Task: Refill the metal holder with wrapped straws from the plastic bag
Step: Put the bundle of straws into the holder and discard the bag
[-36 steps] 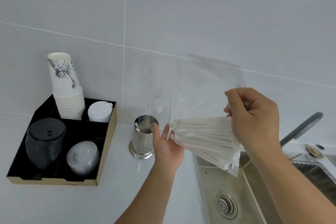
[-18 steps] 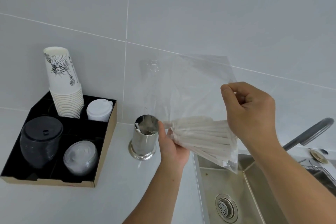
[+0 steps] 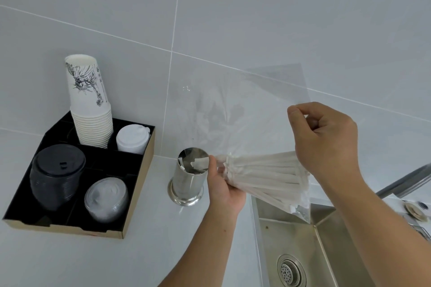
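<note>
A shiny metal holder (image 3: 187,179) stands on the white counter near the wall, with a few wrapped straw ends showing inside it. My left hand (image 3: 225,187) is closed around the left ends of a bundle of paper-wrapped straws (image 3: 265,173), right beside the holder's rim. The bundle lies almost level inside a clear plastic bag (image 3: 235,109), whose empty part stands up against the wall. My right hand (image 3: 324,142) pinches the bag at the bundle's right end.
A black cardboard tray (image 3: 137,189) at the left holds a stack of paper cups (image 3: 89,105), white lids (image 3: 133,138), black lids (image 3: 57,172) and clear lids (image 3: 106,198). A steel sink (image 3: 300,247) with a drain sits at the lower right, a tap handle (image 3: 405,183) beyond it.
My left hand went from open under the straw ends to closed around them and moved them toward the holder's rim. The bundle swung closer to level, and my right hand rose slightly.
</note>
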Tool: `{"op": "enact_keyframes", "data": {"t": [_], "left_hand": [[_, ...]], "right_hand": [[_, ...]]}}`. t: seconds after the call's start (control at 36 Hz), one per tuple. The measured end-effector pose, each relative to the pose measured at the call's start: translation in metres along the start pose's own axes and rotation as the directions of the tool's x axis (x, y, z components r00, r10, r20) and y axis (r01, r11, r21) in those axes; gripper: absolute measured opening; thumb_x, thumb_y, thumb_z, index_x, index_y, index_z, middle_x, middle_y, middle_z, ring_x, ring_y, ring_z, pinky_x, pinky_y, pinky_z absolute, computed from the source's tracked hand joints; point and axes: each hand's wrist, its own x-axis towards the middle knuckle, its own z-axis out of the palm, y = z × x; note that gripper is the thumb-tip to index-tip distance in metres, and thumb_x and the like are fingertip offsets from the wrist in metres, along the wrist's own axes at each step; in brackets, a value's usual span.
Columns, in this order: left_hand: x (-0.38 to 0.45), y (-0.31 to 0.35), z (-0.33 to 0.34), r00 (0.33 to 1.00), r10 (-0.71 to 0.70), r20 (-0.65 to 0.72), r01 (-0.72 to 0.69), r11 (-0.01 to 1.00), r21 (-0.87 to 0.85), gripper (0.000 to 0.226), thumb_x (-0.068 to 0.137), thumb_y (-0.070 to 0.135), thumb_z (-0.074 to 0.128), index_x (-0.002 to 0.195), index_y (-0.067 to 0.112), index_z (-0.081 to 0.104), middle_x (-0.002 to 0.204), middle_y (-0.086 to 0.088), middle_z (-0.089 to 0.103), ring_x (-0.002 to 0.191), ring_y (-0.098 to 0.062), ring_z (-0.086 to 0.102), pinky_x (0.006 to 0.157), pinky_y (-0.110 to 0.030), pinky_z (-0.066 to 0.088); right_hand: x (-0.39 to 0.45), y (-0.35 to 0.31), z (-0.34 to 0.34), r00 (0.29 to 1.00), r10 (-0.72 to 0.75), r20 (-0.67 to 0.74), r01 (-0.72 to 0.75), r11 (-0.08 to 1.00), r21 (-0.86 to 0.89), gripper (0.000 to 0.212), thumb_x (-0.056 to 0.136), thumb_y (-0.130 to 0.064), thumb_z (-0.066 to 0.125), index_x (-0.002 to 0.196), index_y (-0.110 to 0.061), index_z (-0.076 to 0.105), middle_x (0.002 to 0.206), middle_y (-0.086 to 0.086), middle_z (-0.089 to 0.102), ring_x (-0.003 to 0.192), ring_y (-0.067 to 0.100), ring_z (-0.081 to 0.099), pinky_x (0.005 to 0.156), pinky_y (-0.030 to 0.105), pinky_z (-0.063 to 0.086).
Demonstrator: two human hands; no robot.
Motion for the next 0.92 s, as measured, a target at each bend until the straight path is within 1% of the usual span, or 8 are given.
{"op": "enact_keyframes", "data": {"t": [0.17, 0.28, 0.36, 0.5, 0.56, 0.64, 0.75, 0.92], "left_hand": [[0.003, 0.005, 0.004, 0.999, 0.018, -0.038, -0.018, 1.0, 0.014, 0.04, 0.087, 0.049, 0.062, 0.103, 0.013, 0.063, 0.088, -0.008, 0.075, 0.08, -0.028, 0.075, 0.062, -0.039, 0.06], [0.007, 0.01, 0.003, 0.996, 0.051, -0.066, -0.05, 0.998, 0.029, 0.04, 0.089, 0.049, 0.06, 0.109, 0.014, 0.062, 0.104, -0.007, 0.069, 0.101, -0.027, 0.068, 0.094, -0.042, 0.053], [0.007, 0.012, 0.0, 0.997, 0.055, -0.056, -0.055, 0.998, 0.015, 0.04, 0.091, 0.047, 0.058, 0.115, 0.015, 0.061, 0.112, -0.007, 0.066, 0.111, -0.026, 0.063, 0.102, -0.039, 0.047], [0.006, 0.015, -0.001, 0.999, 0.04, -0.024, -0.041, 0.999, -0.036, 0.042, 0.091, 0.047, 0.058, 0.113, 0.011, 0.063, 0.095, -0.007, 0.074, 0.08, -0.021, 0.073, 0.061, -0.028, 0.06], [0.004, 0.016, 0.0, 0.998, 0.037, -0.043, -0.04, 0.997, -0.067, 0.047, 0.09, 0.047, 0.06, 0.116, 0.009, 0.061, 0.091, -0.008, 0.075, 0.075, -0.021, 0.074, 0.055, -0.028, 0.059], [0.004, 0.017, 0.0, 0.995, 0.049, -0.085, -0.056, 0.995, -0.087, 0.054, 0.089, 0.047, 0.061, 0.125, 0.007, 0.056, 0.093, -0.01, 0.073, 0.075, -0.022, 0.075, 0.058, -0.031, 0.06], [0.005, 0.018, -0.003, 0.995, 0.054, -0.09, -0.059, 0.997, -0.056, 0.054, 0.092, 0.046, 0.057, 0.126, 0.005, 0.056, 0.096, -0.013, 0.076, 0.087, -0.025, 0.075, 0.081, -0.038, 0.059], [-0.001, 0.019, -0.006, 0.996, 0.047, -0.078, -0.054, 0.994, -0.094, 0.051, 0.093, 0.043, 0.058, 0.124, 0.002, 0.056, 0.095, -0.016, 0.076, 0.088, -0.028, 0.074, 0.065, -0.04, 0.061]], "right_hand": [[0.011, -0.002, 0.008, 0.999, 0.031, 0.006, -0.031, 1.0, 0.0, 0.021, 0.092, -0.025, 0.059, 0.074, -0.02, 0.07, 0.04, -0.005, 0.043, 0.042, 0.013, 0.042, 0.055, 0.022, 0.04], [0.019, -0.005, 0.019, 1.0, 0.003, 0.024, -0.003, 1.0, -0.029, 0.021, 0.091, -0.025, 0.06, 0.073, -0.02, 0.07, 0.039, -0.007, 0.039, 0.042, 0.014, 0.04, 0.053, 0.024, 0.041], [0.029, -0.007, 0.026, 0.997, -0.018, 0.076, 0.023, 0.998, -0.066, 0.02, 0.089, -0.026, 0.06, 0.072, -0.025, 0.07, 0.038, -0.006, 0.042, 0.044, 0.015, 0.043, 0.053, 0.024, 0.042], [0.047, -0.008, 0.032, 0.99, -0.042, 0.133, 0.053, 0.995, -0.081, 0.022, 0.089, -0.029, 0.058, 0.069, -0.032, 0.066, 0.041, -0.016, 0.049, 0.043, 0.009, 0.046, 0.052, 0.02, 0.037], [0.051, -0.01, 0.034, 0.989, -0.064, 0.136, 0.077, 0.993, -0.093, 0.023, 0.089, -0.028, 0.059, 0.067, -0.032, 0.064, 0.041, -0.018, 0.049, 0.043, 0.008, 0.047, 0.052, 0.02, 0.035], [0.054, -0.012, 0.038, 0.987, -0.066, 0.146, 0.083, 0.99, -0.11, 0.022, 0.09, -0.028, 0.058, 0.069, -0.03, 0.065, 0.041, -0.02, 0.049, 0.044, 0.007, 0.048, 0.051, 0.019, 0.035], [0.058, -0.01, 0.039, 0.988, -0.06, 0.145, 0.077, 0.99, -0.114, 0.022, 0.09, -0.027, 0.059, 0.069, -0.028, 0.067, 0.039, -0.018, 0.047, 0.042, 0.007, 0.045, 0.05, 0.019, 0.034], [0.062, -0.007, 0.04, 0.987, -0.043, 0.157, 0.058, 0.994, -0.094, 0.021, 0.088, -0.028, 0.06, 0.069, -0.028, 0.068, 0.037, -0.014, 0.044, 0.04, 0.009, 0.041, 0.049, 0.019, 0.035]]}}
